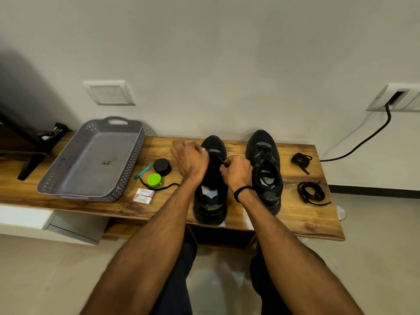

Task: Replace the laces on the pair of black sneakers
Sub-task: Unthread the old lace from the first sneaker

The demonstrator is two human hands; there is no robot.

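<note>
Two black sneakers stand toe-to-wall on the wooden bench [295, 219]. Over the left sneaker [211, 201], my left hand [189, 161] and my right hand [237, 171] each pinch a black lace [218, 156] at the eyelets. A loose end of that lace [163, 187] trails left across the bench. The right sneaker [264, 169] is laced and stands untouched. Two coiled black laces lie to its right, one further back [301, 160] and one nearer [311, 193].
A grey perforated tray [91, 162] sits at the left of the bench. Between it and the shoes lie a black round lid [162, 167], a green cap [154, 180], a teal pen [142, 171] and two small white boxes [143, 196]. A black cable [363, 142] hangs from a wall socket at right.
</note>
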